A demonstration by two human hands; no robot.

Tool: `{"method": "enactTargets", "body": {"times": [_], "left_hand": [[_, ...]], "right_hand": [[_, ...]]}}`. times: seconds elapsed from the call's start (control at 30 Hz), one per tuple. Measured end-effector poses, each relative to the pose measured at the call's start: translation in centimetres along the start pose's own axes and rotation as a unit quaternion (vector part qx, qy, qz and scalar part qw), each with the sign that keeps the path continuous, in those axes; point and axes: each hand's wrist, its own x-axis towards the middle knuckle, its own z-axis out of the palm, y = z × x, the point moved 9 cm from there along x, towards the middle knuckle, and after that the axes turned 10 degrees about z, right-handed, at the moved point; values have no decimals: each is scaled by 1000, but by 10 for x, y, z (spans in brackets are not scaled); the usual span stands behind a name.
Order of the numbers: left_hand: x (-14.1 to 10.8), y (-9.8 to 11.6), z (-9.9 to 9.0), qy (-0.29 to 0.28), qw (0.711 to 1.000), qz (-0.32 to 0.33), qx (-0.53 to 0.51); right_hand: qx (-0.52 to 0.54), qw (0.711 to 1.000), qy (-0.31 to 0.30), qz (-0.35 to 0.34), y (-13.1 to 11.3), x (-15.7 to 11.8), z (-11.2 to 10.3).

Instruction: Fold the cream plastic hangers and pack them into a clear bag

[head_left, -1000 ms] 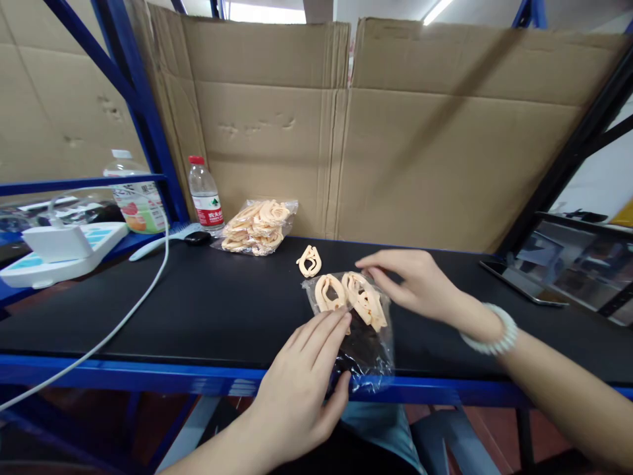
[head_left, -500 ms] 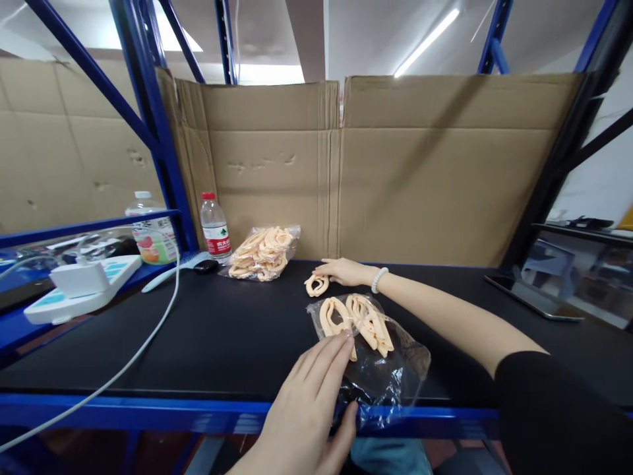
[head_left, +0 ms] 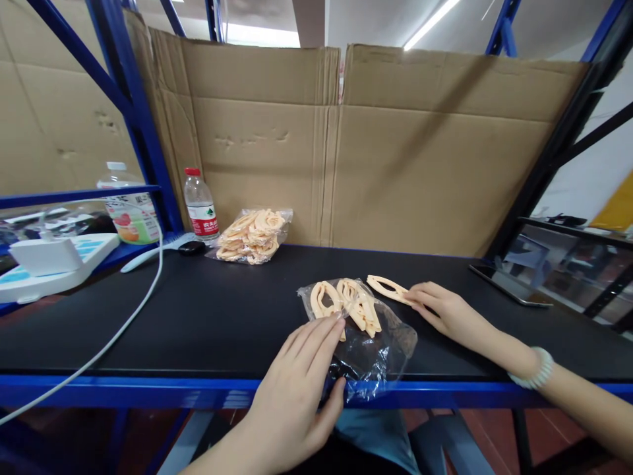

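My right hand (head_left: 442, 310) pinches one end of a cream-coloured loop piece (head_left: 388, 288), which points left over the black tabletop. Nearer the front edge lies a clear plastic bag (head_left: 395, 336) with several similar cream pieces (head_left: 360, 307) in it. My left hand (head_left: 301, 389) rests at the bag's lower left, its fingertips against the bag and the thumb by the open end; the fingers lie flat and close together, the thumb apart. Farther back, against the cardboard, sits a second clear bag (head_left: 253, 236) full of cream pieces.
A red-capped water bottle (head_left: 201, 210), a larger bottle (head_left: 129, 214), a pale brush (head_left: 153, 252) and a white power strip (head_left: 93, 254) stand or lie at the left. A white cable (head_left: 128, 323) crosses the left side. A dark tablet (head_left: 509, 285) lies at the right.
My right hand has moved right and toward me, bringing the loop piece from behind the bag to its right side. My left hand stays at the bag. The camera view has tilted down slightly.
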Motion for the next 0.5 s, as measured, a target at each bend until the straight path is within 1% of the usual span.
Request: {"method": "enactTargets", "body": {"times": [0.07, 0.13, 0.2, 0.27, 0.37, 0.5], "left_hand": [[0, 0, 1, -2, 1000, -3, -1], [0, -1, 2, -8, 1000, -6, -3], [1, -2, 3, -13, 1000, -7, -7], [1, -2, 3, -13, 1000, -7, -8], [1, -3, 4, -13, 1000, -7, -7], [0, -3, 3, -12, 1000, -10, -4]], "right_hand": [[-27, 1000, -3, -12, -17, -26, -10], [-74, 997, -10, -21, -33, -48, -15], [-120, 993, 2, -11, -44, -66, -19], [-134, 991, 22, -6, -54, -80, -23], [-97, 994, 39, -19, -65, -95, -28], [-35, 997, 62, -31, -70, -110, -39]]}}
